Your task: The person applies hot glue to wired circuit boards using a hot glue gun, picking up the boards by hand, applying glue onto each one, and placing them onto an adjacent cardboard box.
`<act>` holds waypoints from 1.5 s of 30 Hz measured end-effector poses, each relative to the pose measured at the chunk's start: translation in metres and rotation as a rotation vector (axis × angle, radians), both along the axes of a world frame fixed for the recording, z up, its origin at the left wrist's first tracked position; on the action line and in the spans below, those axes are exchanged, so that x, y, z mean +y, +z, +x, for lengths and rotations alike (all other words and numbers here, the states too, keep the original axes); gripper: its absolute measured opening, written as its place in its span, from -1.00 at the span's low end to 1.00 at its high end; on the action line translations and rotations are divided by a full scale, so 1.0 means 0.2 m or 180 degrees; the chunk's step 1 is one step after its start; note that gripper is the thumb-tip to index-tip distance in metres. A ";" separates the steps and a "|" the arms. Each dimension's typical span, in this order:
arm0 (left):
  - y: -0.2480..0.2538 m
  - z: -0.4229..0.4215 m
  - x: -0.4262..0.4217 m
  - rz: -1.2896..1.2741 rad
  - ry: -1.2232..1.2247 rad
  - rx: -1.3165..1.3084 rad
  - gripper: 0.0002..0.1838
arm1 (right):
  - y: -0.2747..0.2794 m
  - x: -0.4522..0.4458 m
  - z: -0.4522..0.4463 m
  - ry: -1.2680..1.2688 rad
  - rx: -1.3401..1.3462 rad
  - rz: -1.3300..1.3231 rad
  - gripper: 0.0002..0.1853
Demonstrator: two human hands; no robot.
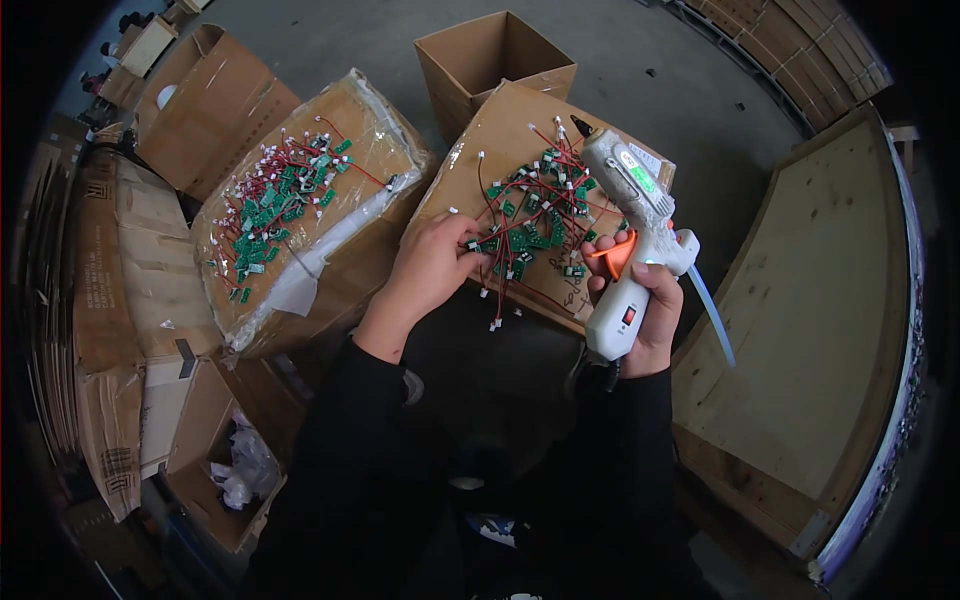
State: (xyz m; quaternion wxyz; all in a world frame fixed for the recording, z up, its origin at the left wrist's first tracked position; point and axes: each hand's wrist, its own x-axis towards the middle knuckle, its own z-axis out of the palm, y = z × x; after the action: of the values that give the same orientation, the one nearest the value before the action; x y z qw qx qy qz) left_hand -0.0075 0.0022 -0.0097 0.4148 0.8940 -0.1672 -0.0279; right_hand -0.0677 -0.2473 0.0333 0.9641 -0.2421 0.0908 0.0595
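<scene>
I have the right hand [655,312] wrapped round a glue gun [627,175] at two o'clock, fingers at its orange trigger [616,254], nozzle [582,127] aimed toward eleven. The left hand [430,262], at ten, seems to pinch a small green board [477,247] on the eight-o'clock edge of a heap of boards [541,238], which lies toward one o'clock on a carton [488,132]. My chief worry is the red wires [545,190]: they look tangled, so lifting one board could drag its neighbours and tug a connector loose. A stray squeeze of the trigger might drip glue onto the heap, and if the nozzle is hot, a careless dip could scorch insulation. Leads trailing over the carton's six-o'clock edge could catch a sleeve and pull boards off.
</scene>
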 end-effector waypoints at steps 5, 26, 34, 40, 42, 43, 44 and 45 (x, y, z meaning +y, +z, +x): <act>0.02 -0.01 0.01 0.0011 0.0039 -0.0179 -0.71 | 0.01 0.02 0.00 -0.0107 0.0037 -0.0111 -0.61; 0.03 -0.01 0.01 0.0478 -0.0175 -0.0333 -0.74 | 0.03 0.05 -0.02 -0.0068 0.0243 -0.0380 -0.61; 0.03 -0.02 -0.01 0.0276 0.0081 -0.0610 -0.75 | 0.03 0.05 -0.02 -0.0086 0.0228 -0.0442 -0.62; 0.05 -0.02 -0.04 0.0607 0.0130 -0.0780 -0.75 | 0.04 0.06 -0.02 -0.0036 0.0243 -0.0383 -0.62; 0.05 -0.02 -0.03 0.0567 0.0123 -0.0814 -0.75 | 0.03 0.06 -0.02 -0.0041 0.0250 -0.0402 -0.62; 0.04 -0.02 -0.03 0.0531 0.0113 -0.0851 -0.75 | 0.03 0.06 -0.01 -0.0031 0.0248 -0.0382 -0.62; 0.04 -0.02 -0.02 0.0536 0.0117 -0.0851 -0.75 | 0.02 0.06 -0.01 -0.0023 0.0248 -0.0361 -0.62; 0.03 -0.01 -0.02 0.0560 0.0124 -0.0884 -0.76 | 0.02 0.06 -0.01 -0.0021 0.0252 -0.0360 -0.62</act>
State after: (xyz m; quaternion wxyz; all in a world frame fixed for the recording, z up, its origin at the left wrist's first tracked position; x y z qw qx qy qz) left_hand -0.0105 -0.0015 -0.0027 0.3082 0.9252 -0.2024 0.0895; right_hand -0.0698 -0.2350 0.0375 0.9447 -0.2934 0.1329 0.0606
